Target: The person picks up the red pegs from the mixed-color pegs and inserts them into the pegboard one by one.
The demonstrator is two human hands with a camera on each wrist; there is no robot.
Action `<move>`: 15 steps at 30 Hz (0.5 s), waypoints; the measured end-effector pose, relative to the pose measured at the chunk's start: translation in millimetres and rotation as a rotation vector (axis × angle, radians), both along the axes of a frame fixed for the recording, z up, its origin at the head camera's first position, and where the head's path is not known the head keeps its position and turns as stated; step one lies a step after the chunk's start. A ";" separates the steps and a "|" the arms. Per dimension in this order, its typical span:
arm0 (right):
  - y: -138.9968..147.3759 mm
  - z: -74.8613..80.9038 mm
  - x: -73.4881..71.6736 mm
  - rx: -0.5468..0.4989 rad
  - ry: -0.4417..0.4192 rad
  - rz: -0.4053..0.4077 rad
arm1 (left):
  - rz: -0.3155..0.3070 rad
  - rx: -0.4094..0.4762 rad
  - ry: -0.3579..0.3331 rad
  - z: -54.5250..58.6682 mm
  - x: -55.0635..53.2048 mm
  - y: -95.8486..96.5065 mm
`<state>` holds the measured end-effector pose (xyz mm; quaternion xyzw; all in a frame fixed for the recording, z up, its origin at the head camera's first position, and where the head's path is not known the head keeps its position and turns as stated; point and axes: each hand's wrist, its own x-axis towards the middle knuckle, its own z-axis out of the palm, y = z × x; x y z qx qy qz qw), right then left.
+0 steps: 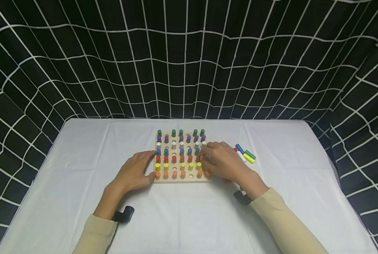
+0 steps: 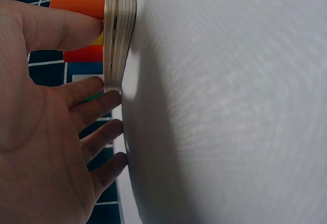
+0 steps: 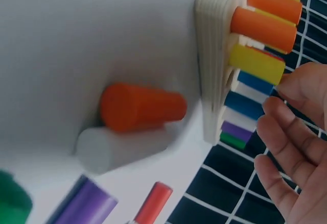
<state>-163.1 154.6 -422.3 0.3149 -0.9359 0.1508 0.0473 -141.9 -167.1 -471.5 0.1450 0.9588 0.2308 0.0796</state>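
A wooden pegboard [image 1: 179,181] stands on the table with rows of coloured pegs upright in it. My left hand [image 1: 132,173] rests along its left side. In the left wrist view, the thumb [image 2: 71,29] lies at an orange peg [image 2: 76,5] by the board's corner, and the fingers spread loosely past the edge. Over the board's right side is my right hand [image 1: 222,160]. In the right wrist view, its thumb tip is at the end of a yellow peg [image 3: 255,65], the fingertips [image 3: 276,106] by a blue peg [image 3: 242,104]; no peg shows between them.
Right of the board lie loose pegs, among them blue [image 1: 239,148], green [image 1: 250,154], yellow [image 1: 248,158] and white [image 1: 241,156]. Close to the board's right edge lies a loose orange peg [image 3: 143,106] against a white one [image 3: 120,150]. A dark gridded curtain [image 1: 182,70] surrounds the table.
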 end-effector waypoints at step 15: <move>44.9 -7.6 -3.0 0.035 -0.029 -0.120 | 0.002 0.005 0.004 -0.4 0.2 0.3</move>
